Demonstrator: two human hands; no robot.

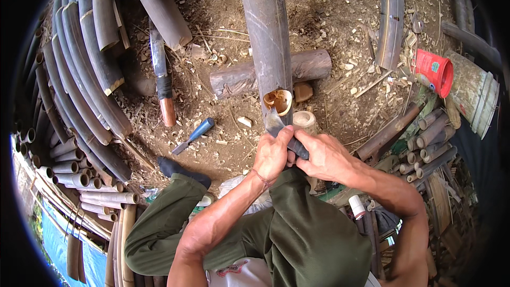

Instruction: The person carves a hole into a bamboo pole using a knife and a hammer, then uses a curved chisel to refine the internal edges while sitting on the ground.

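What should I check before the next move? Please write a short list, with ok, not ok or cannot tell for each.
1. Left hand and right hand both grip the dark piece: ok.
2. Pole crosses over the log: ok.
3. Blue-handled tool is away from the hands: ok, it lies on the ground.
4. Ground is free of wood chips: not ok, many lie scattered.
5. Dark piece is sharp: cannot tell.
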